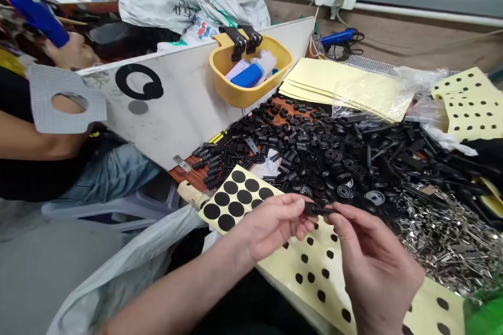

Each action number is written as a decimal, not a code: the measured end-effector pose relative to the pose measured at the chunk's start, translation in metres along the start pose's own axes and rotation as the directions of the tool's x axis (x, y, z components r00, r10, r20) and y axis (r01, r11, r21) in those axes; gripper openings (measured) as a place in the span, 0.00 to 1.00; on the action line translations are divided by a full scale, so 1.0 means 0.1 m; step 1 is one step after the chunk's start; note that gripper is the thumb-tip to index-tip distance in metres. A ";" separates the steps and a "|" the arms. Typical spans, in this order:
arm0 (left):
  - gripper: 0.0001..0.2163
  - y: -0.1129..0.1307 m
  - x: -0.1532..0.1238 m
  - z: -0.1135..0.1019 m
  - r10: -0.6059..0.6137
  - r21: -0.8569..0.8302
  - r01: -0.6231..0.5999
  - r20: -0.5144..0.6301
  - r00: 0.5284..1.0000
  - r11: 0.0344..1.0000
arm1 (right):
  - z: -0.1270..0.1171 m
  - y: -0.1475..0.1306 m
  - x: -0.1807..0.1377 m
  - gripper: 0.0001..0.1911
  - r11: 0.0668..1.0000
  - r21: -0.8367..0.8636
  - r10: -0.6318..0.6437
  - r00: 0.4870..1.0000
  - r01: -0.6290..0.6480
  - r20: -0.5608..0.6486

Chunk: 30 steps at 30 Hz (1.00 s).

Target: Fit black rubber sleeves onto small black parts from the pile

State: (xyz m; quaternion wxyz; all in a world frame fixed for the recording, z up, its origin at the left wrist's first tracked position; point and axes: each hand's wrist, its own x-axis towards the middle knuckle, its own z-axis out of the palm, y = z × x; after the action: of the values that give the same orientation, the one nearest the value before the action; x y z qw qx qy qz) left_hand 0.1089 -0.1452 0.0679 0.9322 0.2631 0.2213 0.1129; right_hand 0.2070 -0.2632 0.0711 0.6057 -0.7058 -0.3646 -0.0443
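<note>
In the head view, both hands meet just in front of the heap of black parts that covers the middle of the table. The left hand and the right hand each pinch one end of a small black part, thumb and fingertips closed on it. The part is held in the air at the near edge of the heap, above a yellow sheet with small black dots.

Left of the heap, at its near corner, lies a yellow sheet with large black discs, touching the left hand's knuckles from behind. Right of the heap and nearer the camera spreads a pile of shiny metal pieces. Behind the heap lies a stack of plain yellow sheets, partly under clear wrapping. A yellow basket hangs on a white board at the heap's far left. A punched yellow sheet lies at its far right.

Beyond the board, well left of the heap, another person's hand shows above a grey sheet with a round hole. A clear plastic bag hangs below the left forearm.
</note>
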 end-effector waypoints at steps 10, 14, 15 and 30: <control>0.09 -0.24 -0.16 0.09 0.267 0.213 -0.255 -0.033 0.963 0.943 | -0.06 0.00 -0.07 0.08 0.889 -0.222 -0.358 0.910 0.401 0.210; 0.04 -0.24 -0.21 0.14 0.376 0.390 -0.318 -0.081 0.923 0.864 | -0.04 0.00 -0.16 0.05 0.931 -0.242 -0.233 0.956 0.273 0.181; 0.04 -0.25 -0.22 0.15 0.399 0.417 -0.332 -0.082 0.913 0.846 | -0.03 0.00 -0.17 0.05 0.953 -0.210 -0.185 0.967 0.220 0.177; 0.08 -0.28 -0.24 0.11 0.681 0.686 -0.567 0.141 0.719 0.456 | 0.04 0.02 -0.22 0.06 0.956 0.179 0.195 0.959 -0.232 0.206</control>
State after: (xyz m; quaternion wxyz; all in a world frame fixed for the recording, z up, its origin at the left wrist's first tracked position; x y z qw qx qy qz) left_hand 0.0959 -0.1813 0.0694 0.6362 0.6415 0.2052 0.3763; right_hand 0.1900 -0.2697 0.0575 0.6384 -0.6773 -0.3436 0.1251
